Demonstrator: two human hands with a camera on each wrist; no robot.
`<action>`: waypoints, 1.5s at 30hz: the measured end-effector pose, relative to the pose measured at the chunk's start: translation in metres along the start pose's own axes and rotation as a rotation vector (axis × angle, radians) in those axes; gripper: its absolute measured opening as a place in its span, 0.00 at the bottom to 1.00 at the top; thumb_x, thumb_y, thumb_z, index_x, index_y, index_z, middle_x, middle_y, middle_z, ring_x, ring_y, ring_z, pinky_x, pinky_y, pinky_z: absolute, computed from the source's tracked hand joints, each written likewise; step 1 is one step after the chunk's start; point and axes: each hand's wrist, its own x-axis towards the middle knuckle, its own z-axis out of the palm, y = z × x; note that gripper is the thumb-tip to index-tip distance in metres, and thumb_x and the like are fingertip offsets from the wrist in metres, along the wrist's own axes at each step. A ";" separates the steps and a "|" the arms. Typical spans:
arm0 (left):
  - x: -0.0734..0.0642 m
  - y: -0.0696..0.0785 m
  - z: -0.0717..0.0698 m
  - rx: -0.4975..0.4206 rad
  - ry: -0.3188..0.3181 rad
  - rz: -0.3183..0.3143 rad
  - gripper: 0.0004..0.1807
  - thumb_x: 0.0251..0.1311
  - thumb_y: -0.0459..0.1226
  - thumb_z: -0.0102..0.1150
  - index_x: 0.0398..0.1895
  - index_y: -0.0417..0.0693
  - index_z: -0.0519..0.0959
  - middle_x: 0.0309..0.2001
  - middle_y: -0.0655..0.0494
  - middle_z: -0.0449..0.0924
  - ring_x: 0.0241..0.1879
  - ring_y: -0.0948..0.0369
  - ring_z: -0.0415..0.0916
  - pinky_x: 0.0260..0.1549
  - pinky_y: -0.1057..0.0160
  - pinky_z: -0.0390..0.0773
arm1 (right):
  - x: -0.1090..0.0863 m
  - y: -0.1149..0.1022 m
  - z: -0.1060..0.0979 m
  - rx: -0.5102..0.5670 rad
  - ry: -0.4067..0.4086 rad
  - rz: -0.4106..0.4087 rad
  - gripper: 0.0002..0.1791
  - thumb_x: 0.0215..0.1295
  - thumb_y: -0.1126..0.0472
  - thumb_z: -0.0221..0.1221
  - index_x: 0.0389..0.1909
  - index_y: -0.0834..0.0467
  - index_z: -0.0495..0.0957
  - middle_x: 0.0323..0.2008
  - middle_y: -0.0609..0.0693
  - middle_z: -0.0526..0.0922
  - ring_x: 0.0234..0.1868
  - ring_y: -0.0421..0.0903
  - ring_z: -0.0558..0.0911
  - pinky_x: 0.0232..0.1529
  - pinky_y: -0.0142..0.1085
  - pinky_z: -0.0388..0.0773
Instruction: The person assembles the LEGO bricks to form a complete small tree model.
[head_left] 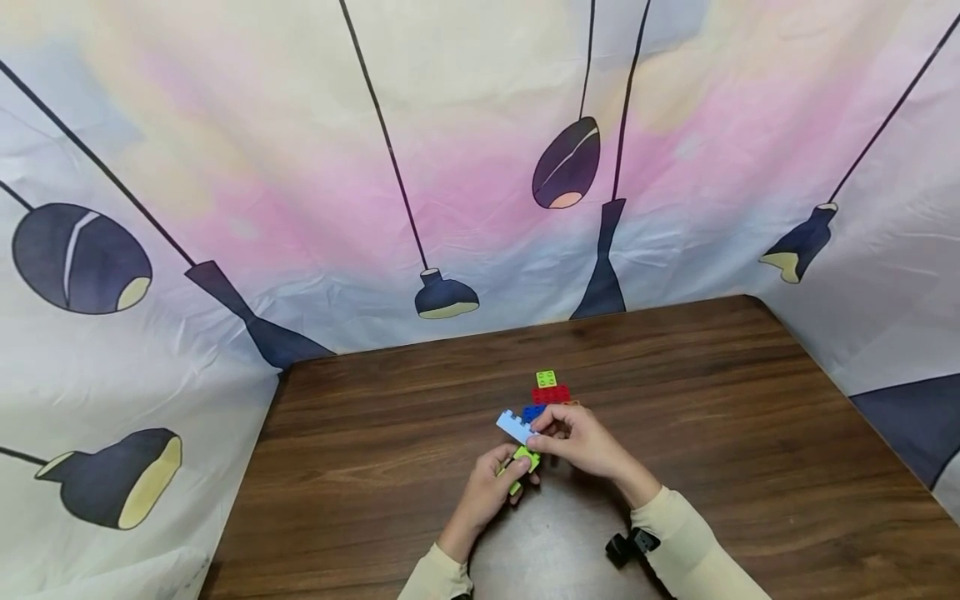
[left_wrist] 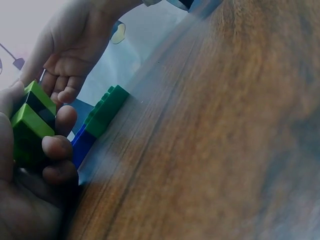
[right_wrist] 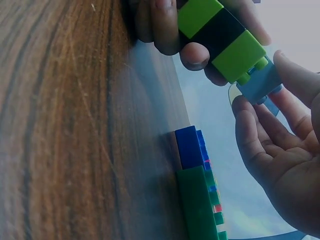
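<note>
My left hand (head_left: pixel 483 492) grips a short stack of toy building bricks, lime green (right_wrist: pixel 240 57) at both ends with a black brick (right_wrist: pixel 218 32) between them. The thumb and fingers of my right hand (head_left: pixel 585 442) pinch a light blue brick (head_left: pixel 516 427) over the left hand. In the right wrist view, that brick meets the studded end of the lime green one. The left wrist view shows the stack's lime green brick (left_wrist: pixel 31 125) among the curled left fingers, while the light blue brick is hidden there.
Beyond the hands on the wooden table (head_left: pixel 360 433) lie a lime green brick (head_left: pixel 546 379), a red brick (head_left: pixel 551 394) and a blue brick (head_left: pixel 533 412). An orange brick (head_left: pixel 574 403) shows partly behind the right hand. A dark green brick (left_wrist: pixel 106 111) appears from the wrists. A patterned cloth (head_left: pixel 300 208) hangs behind.
</note>
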 end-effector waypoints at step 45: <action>0.002 0.002 0.001 0.067 0.004 -0.049 0.14 0.79 0.35 0.55 0.46 0.27 0.79 0.33 0.32 0.84 0.19 0.68 0.70 0.20 0.72 0.72 | -0.001 0.004 0.001 -0.013 0.000 -0.032 0.03 0.69 0.69 0.68 0.39 0.60 0.83 0.37 0.53 0.86 0.33 0.40 0.81 0.33 0.31 0.79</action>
